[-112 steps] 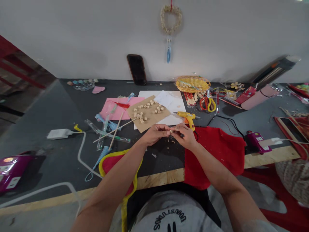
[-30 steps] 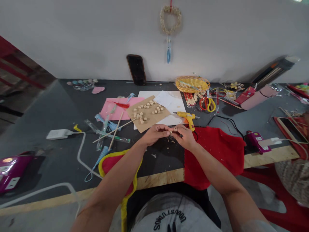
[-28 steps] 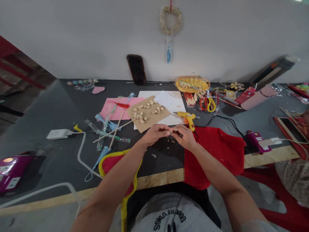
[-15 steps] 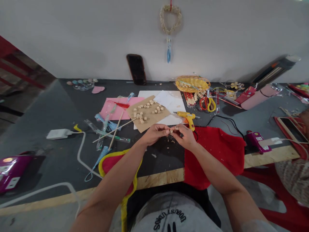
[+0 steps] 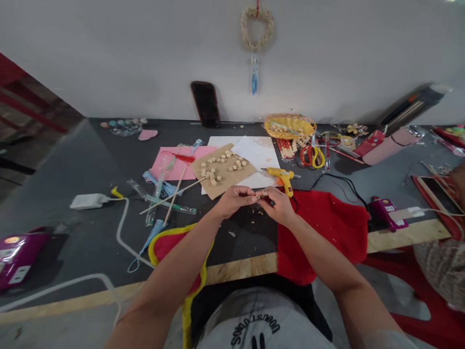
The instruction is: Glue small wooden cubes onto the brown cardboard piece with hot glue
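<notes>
Between the fingertips of my left hand [image 5: 236, 201] and my right hand [image 5: 276, 203] is a small pale wooden piece [image 5: 258, 197], mostly covered by the fingers. Both hands are closed in a pinch and meet over the dark table. Tiny wooden bits [image 5: 257, 211] lie just below them. Beyond the hands, a brown paper sheet [image 5: 232, 182] carries several little clusters of pale wooden pieces [image 5: 212, 175]. A yellow glue gun [image 5: 285, 179] lies on its side by my right hand, and a red cloth [image 5: 323, 228] spreads under my right forearm.
A yellow basket [image 5: 289, 127], scissors [image 5: 313, 157] and wooden sticks [image 5: 286, 148] stand at the back. A phone [image 5: 205, 104] leans on the wall, below and left of a hanging heart wreath [image 5: 241, 24]. A white cable [image 5: 121, 232] crosses the left side. Another person's sleeve [image 5: 441, 261] shows at right.
The fingers of both hands have shifted very slightly around the small wooden piece. Everything else on the table stays in place.
</notes>
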Demonstrator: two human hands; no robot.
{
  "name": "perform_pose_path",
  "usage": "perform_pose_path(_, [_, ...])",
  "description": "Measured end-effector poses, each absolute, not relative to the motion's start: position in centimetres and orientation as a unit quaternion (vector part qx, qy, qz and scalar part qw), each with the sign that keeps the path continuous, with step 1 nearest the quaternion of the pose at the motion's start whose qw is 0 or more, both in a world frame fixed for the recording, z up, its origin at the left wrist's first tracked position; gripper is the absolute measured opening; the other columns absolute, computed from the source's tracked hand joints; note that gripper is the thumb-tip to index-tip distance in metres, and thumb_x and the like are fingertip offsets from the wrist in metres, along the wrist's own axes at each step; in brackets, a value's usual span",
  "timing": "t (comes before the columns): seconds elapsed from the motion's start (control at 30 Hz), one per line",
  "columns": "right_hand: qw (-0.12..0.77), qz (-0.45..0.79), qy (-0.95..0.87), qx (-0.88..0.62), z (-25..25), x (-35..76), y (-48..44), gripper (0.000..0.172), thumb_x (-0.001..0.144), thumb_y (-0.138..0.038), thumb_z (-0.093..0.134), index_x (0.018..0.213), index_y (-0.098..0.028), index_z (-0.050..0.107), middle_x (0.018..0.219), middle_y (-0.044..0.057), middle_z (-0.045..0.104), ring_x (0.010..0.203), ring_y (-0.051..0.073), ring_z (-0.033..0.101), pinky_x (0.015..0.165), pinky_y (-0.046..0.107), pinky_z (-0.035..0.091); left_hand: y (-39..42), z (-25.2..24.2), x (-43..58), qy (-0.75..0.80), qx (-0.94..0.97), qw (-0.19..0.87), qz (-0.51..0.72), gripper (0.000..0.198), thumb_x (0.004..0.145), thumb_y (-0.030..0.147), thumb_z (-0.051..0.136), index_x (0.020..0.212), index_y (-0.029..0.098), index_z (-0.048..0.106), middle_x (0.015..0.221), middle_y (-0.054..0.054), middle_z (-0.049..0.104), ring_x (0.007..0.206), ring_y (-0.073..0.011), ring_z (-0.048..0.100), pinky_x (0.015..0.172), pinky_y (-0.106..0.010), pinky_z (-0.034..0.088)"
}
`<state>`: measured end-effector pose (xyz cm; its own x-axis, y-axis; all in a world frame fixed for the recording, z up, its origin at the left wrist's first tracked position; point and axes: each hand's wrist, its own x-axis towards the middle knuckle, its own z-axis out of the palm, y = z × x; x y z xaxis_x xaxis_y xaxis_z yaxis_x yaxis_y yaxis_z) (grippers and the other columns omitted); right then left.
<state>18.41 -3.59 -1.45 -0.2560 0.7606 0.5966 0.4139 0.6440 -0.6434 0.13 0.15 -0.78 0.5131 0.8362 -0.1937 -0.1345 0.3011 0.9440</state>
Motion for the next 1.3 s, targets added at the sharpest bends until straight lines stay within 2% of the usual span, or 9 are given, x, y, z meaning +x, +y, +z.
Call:
perform_pose_path(0.17, [0.479, 0.185, -0.771, -0.378, -1.34, 18.33, -3.57, 0.008, 0.089, -0.022, 0.061, 0.094, -0.021, 0.067, 0.085, 0.005, 0.07, 0.082, 0.017, 0.066, 0.073, 0.029, 0.056, 0.12, -0.76, 0.06, 0.355, 0.496, 0.716, 0.338, 0.034, 0.056, 0.038, 0.086, 0.067, 0.01, 0.07, 0.059, 0.0, 0.062, 0.057, -0.0085, 0.049, 0.058, -0.022, 0.034])
perform_pose_path(0.33, [0.488, 0.187, -0.766, -0.376, -1.45, 18.33, -3.55, 0.008, 0.089, -0.022, 0.061, 0.095, -0.021, 0.067, 0.086, 0.005, 0.07, 0.084, 0.017, 0.067, 0.074, 0.03, 0.056, 0.25, -1.05, 0.06, 0.358, 0.48, 0.728, 0.334, 0.034, 0.055, 0.037, 0.087, 0.07, 0.01, 0.072, 0.064, -0.002, 0.066, 0.06, -0.0101, 0.053, 0.062, -0.023, 0.037])
perform_pose_path(0.6, [0.502, 0.182, -0.759, -0.372, -1.2, 18.31, -3.63, 0.01, 0.088, -0.019, 0.062, 0.097, -0.021, 0.067, 0.087, 0.005, 0.069, 0.083, 0.016, 0.066, 0.074, 0.029, 0.056, 0.15, -0.88, 0.05, 0.344, 0.469, 0.737, 0.344, 0.037, 0.058, 0.041, 0.086, 0.072, 0.01, 0.073, 0.062, -0.003, 0.065, 0.06, -0.0102, 0.052, 0.062, -0.024, 0.038])
perform_pose_path(0.8, [0.482, 0.185, -0.763, -0.389, -1.12, 18.46, -3.8, 0.025, 0.086, -0.024, 0.065, 0.111, -0.02, 0.062, 0.086, 0.005, 0.068, 0.079, 0.016, 0.065, 0.069, 0.028, 0.055, 0.1, -0.8, 0.22, 0.333, 0.449, 0.75, 0.352, 0.033, 0.057, 0.036, 0.087, 0.07, 0.011, 0.07, 0.068, -0.003, 0.067, 0.065, -0.0107, 0.055, 0.066, -0.024, 0.04])
perform_pose_path(0.97, [0.484, 0.192, -0.764, -0.381, -1.22, 18.44, -3.75, 0.012, 0.087, -0.025, 0.064, 0.099, -0.021, 0.064, 0.088, 0.005, 0.068, 0.083, 0.016, 0.065, 0.073, 0.028, 0.054, 0.2, -0.81, 0.19, 0.342, 0.442, 0.753, 0.347, 0.036, 0.054, 0.035, 0.089, 0.07, 0.011, 0.068, 0.064, 0.0, 0.064, 0.062, -0.0096, 0.054, 0.063, -0.023, 0.037])
perform_pose_path(1.1, [0.484, 0.203, -0.758, -0.387, -1.16, 18.4, -3.76, 0.013, 0.089, -0.023, 0.061, 0.101, -0.021, 0.063, 0.087, 0.005, 0.068, 0.08, 0.015, 0.065, 0.069, 0.027, 0.053, 0.2, -0.72, 0.08, 0.331, 0.442, 0.759, 0.345, 0.035, 0.058, 0.037, 0.087, 0.072, 0.011, 0.069, 0.064, -0.001, 0.064, 0.061, -0.0091, 0.052, 0.061, -0.023, 0.037])
perform_pose_path(1.3, [0.479, 0.215, -0.758, -0.387, -1.02, 18.47, -3.73, 0.012, 0.09, -0.026, 0.061, 0.1, -0.02, 0.064, 0.088, 0.005, 0.069, 0.083, 0.016, 0.065, 0.072, 0.027, 0.054, 0.18, -0.49, 0.16, 0.332, 0.437, 0.764, 0.339, 0.035, 0.055, 0.034, 0.088, 0.07, 0.01, 0.068, 0.063, 0.0, 0.063, 0.06, -0.0081, 0.052, 0.06, -0.022, 0.036])
